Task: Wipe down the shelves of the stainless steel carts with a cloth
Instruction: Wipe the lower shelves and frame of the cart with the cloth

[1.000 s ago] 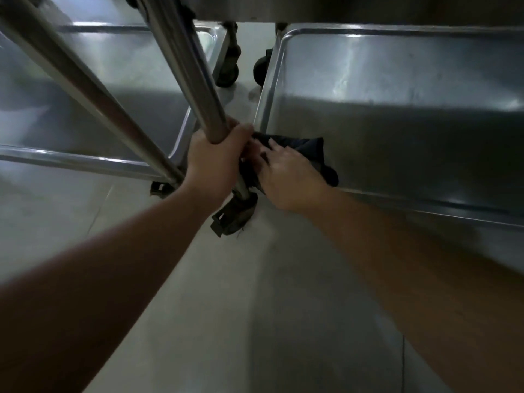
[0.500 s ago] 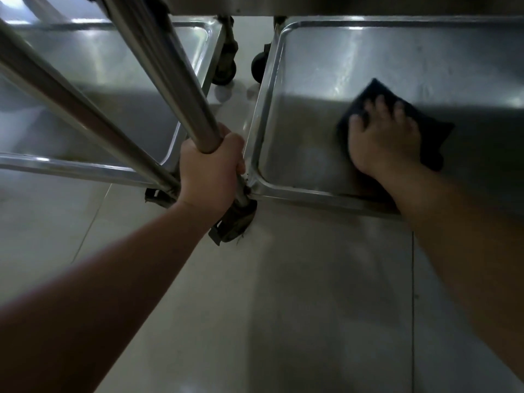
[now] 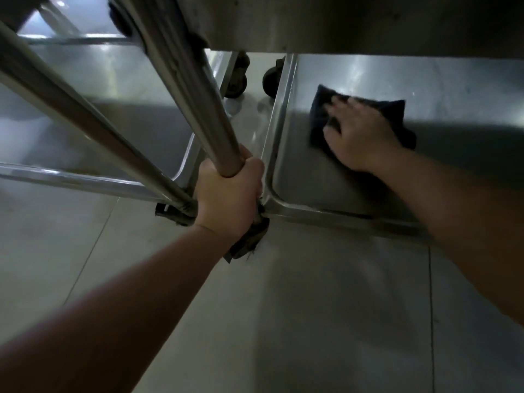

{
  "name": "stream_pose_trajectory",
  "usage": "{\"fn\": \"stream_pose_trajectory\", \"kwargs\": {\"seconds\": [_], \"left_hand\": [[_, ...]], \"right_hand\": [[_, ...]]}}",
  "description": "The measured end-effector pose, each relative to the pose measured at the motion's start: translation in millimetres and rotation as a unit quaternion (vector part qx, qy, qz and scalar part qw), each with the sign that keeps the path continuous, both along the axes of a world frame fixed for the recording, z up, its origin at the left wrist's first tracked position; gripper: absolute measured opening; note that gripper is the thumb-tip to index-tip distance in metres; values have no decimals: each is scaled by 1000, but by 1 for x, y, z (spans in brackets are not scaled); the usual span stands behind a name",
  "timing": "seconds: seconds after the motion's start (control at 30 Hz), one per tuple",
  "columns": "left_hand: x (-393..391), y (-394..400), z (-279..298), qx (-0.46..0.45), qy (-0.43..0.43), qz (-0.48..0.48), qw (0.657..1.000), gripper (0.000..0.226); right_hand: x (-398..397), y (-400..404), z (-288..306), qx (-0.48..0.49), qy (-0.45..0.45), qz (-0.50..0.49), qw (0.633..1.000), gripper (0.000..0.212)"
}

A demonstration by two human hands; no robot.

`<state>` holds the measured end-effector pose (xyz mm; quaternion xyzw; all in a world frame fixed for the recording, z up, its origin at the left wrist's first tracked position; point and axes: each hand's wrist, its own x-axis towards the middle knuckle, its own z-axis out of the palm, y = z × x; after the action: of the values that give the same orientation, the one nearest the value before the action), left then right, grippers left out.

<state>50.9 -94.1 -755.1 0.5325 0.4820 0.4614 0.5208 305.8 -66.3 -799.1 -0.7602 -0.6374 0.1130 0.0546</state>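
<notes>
A dark cloth (image 3: 394, 114) lies flat on the bottom shelf (image 3: 453, 89) of the right stainless steel cart. My right hand (image 3: 358, 134) presses on the cloth with fingers spread and straight, near the shelf's left rim; the fingers look blurred. My left hand (image 3: 228, 194) grips the cart's upright steel post (image 3: 195, 97) just above its lower end, fingers wrapped round it. The shelf above (image 3: 368, 21) overhangs the far part of the bottom shelf.
A second steel cart's bottom shelf (image 3: 93, 123) sits to the left, with its own slanting post (image 3: 71, 109). Black caster wheels (image 3: 272, 78) stand in the gap between the carts. Grey tiled floor (image 3: 312, 307) fills the foreground.
My right hand slid the cloth from the shelf's near left corner out onto the shelf, then back to the left and farther from me. My left hand kept its grip on the post.
</notes>
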Motion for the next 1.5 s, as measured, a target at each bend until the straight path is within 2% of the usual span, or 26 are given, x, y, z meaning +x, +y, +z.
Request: {"fn": "stream_pose_trajectory", "kwargs": {"seconds": [0.07,0.13,0.3,0.5,0.63,0.73,0.8,0.9,1.0,1.13,1.27,1.3,1.4,1.5], "left_hand": [[0,0,1,7,7,-5,1000,16],[0,-1,1,16,14,-17,1000,20],[-3,0,-1,27,23,-36,999,22],[-2,0,-6,34,17,-14,999,22],[2,0,-5,27,-11,-9,1000,11],[3,-1,-5,13,-28,-1,1000,15],[4,-1,-5,-1,-39,4,999,24],[0,0,-6,-4,-24,-12,1000,39],[-3,2,-6,-11,-14,-17,1000,35],[-3,1,-6,-17,-21,-23,999,34],[-3,2,-5,-21,-30,-25,999,17],[-3,2,-5,-22,-33,-25,999,20],[-4,0,-3,-21,-22,-31,999,26],[-4,-2,1,-9,17,-16,1000,13]], "right_hand": [[-5,40,-1,-18,6,-59,998,65],[-18,73,-1,-34,26,-74,996,66],[-38,99,0,-42,24,-29,998,68],[-71,11,-5,-16,11,52,998,71],[-88,-73,-8,-41,55,201,977,71],[-70,-68,-5,-71,46,274,958,69],[-61,-34,-5,-44,30,227,972,69],[-55,40,-2,-13,32,75,997,64],[-67,92,1,-47,38,-13,998,65],[-91,81,4,-45,44,41,997,64],[-115,2,-2,-46,60,146,986,67],[-121,-17,-6,-52,57,171,982,69],[-122,-47,-12,-52,92,165,981,65],[-113,-58,-12,-45,84,161,982,66]]}}
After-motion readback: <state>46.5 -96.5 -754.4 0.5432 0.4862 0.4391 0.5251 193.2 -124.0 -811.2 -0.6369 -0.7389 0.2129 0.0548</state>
